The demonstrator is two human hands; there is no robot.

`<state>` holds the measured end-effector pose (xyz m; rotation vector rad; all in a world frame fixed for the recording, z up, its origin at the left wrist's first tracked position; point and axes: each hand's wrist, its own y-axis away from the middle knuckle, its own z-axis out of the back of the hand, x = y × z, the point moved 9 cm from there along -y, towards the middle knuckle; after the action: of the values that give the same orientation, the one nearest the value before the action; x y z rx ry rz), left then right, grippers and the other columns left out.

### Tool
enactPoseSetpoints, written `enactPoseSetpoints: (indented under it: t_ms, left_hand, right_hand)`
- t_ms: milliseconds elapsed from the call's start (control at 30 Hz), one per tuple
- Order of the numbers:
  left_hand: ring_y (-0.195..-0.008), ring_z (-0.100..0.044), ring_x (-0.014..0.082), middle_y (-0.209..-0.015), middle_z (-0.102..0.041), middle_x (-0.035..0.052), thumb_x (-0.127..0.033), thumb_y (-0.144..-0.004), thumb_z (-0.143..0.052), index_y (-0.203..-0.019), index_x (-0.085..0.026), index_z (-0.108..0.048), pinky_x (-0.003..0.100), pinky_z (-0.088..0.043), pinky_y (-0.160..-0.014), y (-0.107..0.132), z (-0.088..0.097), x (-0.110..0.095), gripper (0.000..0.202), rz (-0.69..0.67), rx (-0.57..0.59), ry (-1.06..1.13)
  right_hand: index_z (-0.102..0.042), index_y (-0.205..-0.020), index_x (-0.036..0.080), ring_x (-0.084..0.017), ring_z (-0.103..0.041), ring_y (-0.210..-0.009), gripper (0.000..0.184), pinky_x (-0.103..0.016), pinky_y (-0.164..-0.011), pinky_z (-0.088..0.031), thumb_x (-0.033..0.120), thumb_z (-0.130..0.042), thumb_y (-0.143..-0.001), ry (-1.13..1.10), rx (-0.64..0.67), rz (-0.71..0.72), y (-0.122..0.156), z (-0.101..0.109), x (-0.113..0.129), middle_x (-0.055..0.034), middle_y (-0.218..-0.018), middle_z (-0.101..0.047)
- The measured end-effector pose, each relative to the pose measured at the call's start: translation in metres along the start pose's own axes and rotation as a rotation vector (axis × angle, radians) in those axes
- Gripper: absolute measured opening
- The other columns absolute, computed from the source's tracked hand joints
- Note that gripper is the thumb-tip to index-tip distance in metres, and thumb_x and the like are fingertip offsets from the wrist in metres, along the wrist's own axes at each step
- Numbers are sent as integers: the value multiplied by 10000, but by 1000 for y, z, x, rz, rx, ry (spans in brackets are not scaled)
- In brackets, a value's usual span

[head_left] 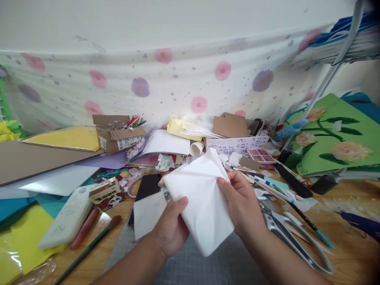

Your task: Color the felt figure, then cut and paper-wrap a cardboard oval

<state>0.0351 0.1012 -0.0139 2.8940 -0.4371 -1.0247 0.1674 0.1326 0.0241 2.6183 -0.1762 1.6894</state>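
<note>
A folded sheet of white paper [202, 202] is held up between both hands, over a grey mat [204, 269]. My left hand [172, 225] grips its left edge, thumb on the front and fingers behind. On the right edge, my right hand [242, 202] pinches the sheet, thumb pressing near a crease. The fingertips behind the paper are hidden. A smaller white paper square [149, 213] lies left of my left hand, partly over a black flat object [147, 188]. Large scissors [292, 233] rest to the right of my right forearm.
At left lie a paintbrush [89, 247], a white case [68, 217], a panda-printed box [107, 194] and yellow sheets [32, 233]. Cardboard boxes [114, 136] stand at the back. Pens [276, 190], a blue glue gun [360, 223] and a green flower picture [335, 138] are at right.
</note>
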Motion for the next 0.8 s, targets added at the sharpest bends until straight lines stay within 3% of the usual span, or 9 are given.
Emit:
enactPoseSetpoints:
  t_ms: [133, 300, 467, 633, 800]
  left_hand:
    - [-1109, -623, 329, -1023, -747, 102, -363, -672, -796, -1240, -174, -605, 449, -400, -1047, 0, 1, 5, 628, 60, 25, 10]
    - [-1068, -640, 351, -913, -761, 103, -478, -602, -827, -998, -158, -706, 475, -429, -1009, 6, -4, 13, 523, 163, 110, -17]
    - [-1115, -615, 352, -982, -748, 109, -467, -604, -831, -1138, -188, -657, 471, -439, -994, 4, -11, 12, 627, 115, 144, -35]
    - [-1104, -622, 327, -1171, -688, 114, -308, -607, -853, -1356, -247, -474, 430, -466, -964, -2, -10, 8, 841, -14, 114, -117]
    - [-1095, -625, 324, -1205, -668, 126, -240, -609, -852, -1385, -248, -415, 419, -486, -935, -3, -8, 11, 891, -43, 63, -181]
  right_hand:
    - [-523, -676, 215, -130, -532, -498, 299, -233, -496, -420, 318, -798, -618, -324, 44, -152, 4, -9, 0, 53, -577, -610]
    - [-613, -745, 227, -251, -678, -724, 193, -379, -686, -529, 349, -732, -655, -386, 66, -171, 6, -12, 12, 0, -712, -693]
    - [-661, -706, 222, -320, -677, -797, 286, -446, -707, -518, 506, -630, -684, -340, 278, -287, 8, -27, 13, -50, -610, -675]
    - [-583, -551, 237, -206, -580, -548, 203, -351, -576, -504, 398, -668, -641, -511, 292, -374, 2, -26, 5, 2, -508, -575]
    - [-394, -408, 215, -103, -367, -437, 377, -231, -465, -410, 240, -733, -572, -677, 292, -278, -2, -23, 11, 51, -427, -397]
